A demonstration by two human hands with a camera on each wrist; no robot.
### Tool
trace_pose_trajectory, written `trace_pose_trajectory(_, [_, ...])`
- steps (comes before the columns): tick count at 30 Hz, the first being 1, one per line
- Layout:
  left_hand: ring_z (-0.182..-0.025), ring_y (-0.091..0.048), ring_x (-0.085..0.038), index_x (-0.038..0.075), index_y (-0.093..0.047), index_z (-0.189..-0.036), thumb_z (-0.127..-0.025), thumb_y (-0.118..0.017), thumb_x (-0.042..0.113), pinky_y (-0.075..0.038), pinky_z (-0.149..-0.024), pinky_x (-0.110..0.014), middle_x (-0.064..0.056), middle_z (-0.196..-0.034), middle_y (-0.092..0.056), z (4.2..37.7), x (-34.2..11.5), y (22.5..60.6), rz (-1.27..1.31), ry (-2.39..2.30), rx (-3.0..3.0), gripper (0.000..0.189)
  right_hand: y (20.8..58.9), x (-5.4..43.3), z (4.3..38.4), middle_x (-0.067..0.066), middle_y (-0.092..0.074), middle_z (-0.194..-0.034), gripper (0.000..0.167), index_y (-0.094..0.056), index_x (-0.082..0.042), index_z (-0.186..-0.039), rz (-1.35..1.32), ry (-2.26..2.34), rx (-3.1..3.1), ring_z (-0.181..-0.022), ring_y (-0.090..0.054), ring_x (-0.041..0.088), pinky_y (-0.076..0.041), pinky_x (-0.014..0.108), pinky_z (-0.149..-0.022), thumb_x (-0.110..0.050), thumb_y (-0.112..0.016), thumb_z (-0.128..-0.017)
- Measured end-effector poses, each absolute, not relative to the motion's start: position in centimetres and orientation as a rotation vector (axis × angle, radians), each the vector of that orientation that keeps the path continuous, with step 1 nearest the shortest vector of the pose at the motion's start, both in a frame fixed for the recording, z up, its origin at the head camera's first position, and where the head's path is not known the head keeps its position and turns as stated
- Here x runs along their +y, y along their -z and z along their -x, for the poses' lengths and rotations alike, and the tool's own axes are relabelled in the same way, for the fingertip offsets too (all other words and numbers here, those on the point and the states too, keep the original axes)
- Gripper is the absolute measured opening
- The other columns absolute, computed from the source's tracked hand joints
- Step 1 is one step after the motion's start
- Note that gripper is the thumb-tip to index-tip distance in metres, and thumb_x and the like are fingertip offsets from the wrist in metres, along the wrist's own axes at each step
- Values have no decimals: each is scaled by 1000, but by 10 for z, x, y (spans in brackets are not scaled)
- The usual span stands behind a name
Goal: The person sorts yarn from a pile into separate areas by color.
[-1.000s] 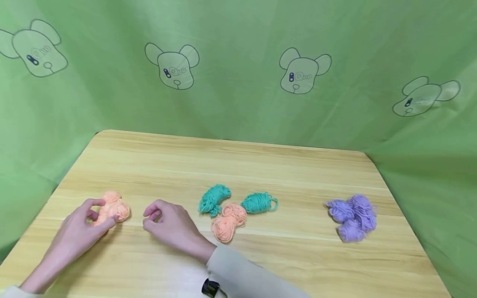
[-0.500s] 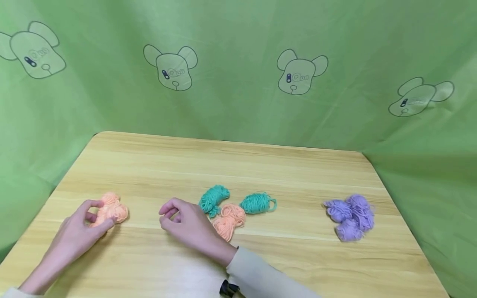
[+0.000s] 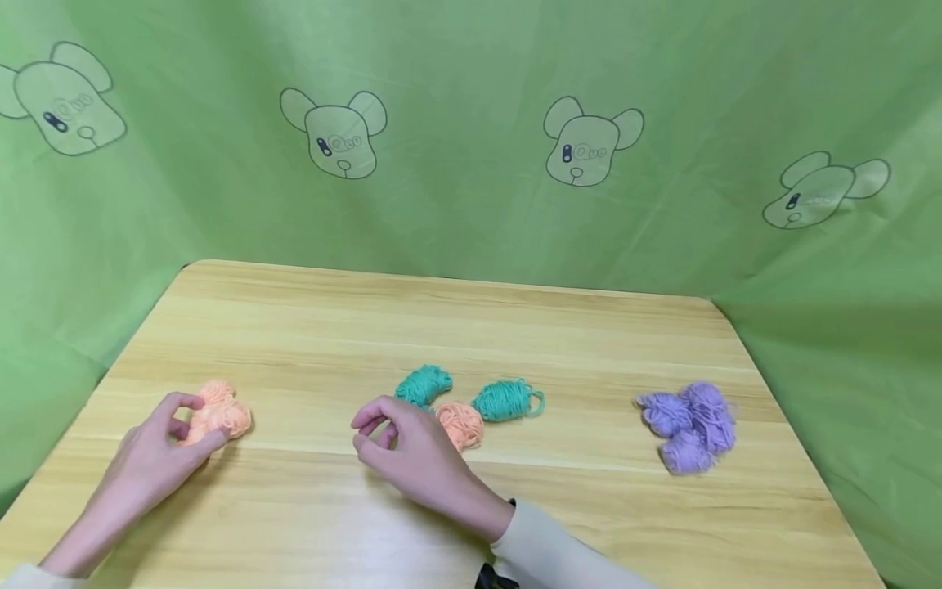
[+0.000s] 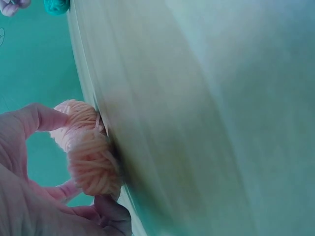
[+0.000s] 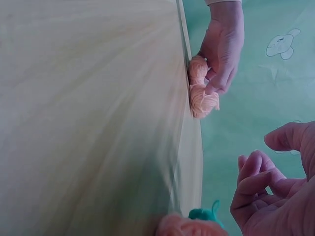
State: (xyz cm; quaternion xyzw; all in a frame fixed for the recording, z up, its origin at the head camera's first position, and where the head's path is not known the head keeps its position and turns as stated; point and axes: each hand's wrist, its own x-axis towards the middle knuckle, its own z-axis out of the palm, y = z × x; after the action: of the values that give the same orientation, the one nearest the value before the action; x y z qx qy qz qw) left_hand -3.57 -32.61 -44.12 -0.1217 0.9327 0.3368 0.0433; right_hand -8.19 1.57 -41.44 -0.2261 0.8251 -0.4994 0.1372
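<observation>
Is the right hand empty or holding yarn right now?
Empty. In the right wrist view, the thumb and fingertips of the right hand stand apart, with nothing between them.

middle peach yarn (image 3: 464, 424) partly hidden from us by the right hand (image 3: 419, 454), desk (image 3: 294, 507) cut off below, lettering (image 3: 589, 152) on mouse drawing (image 3: 581, 168) too small for us

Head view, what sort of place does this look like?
Probably a small staged work area, maybe for recording: green cloth with printed animal heads hangs behind and beside a wood-grain table, where peach yarn, teal yarn and purple yarn lie.
</observation>
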Motion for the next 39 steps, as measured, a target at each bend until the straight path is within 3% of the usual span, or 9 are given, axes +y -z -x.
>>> trace_pose_trajectory(15, [-99, -65, -41, -4, -47, -147, -105, -71, 42, -46, -72, -41, -32, -115, -66, 37, -324, 441, 362, -1041, 2825, 67, 414, 50, 72, -13, -69, -102, 15, -76, -15, -115, 710, 1423, 2483, -80, -59, 8, -50, 25, -68, -15, -76, -99])
trace_pose_trajectory(24, [-108, -64, -47, 1, -46, -150, -105, -70, 46, -47, -75, -43, -37, -125, -63, 35, -329, 443, 384, -1053, 2795, 68, 415, 74, 74, -8, -67, -94, 17, -75, -14, -112, 730, 1472, 2495, -82, -59, 13, -54, 28, -73, -9, -80, -96])
trace_pose_trajectory(39, [-97, -65, -37, 1, -47, -149, -104, -71, 47, -46, -70, -37, -29, -118, -67, 35, -328, 442, 383, -1051, 2798, 69, 429, 97, 65, -8, -69, -97, 33, -76, -14, -120, 677, 1375, 2658, -78, -60, 10, -53, 25, -69, -9, -88, -90])
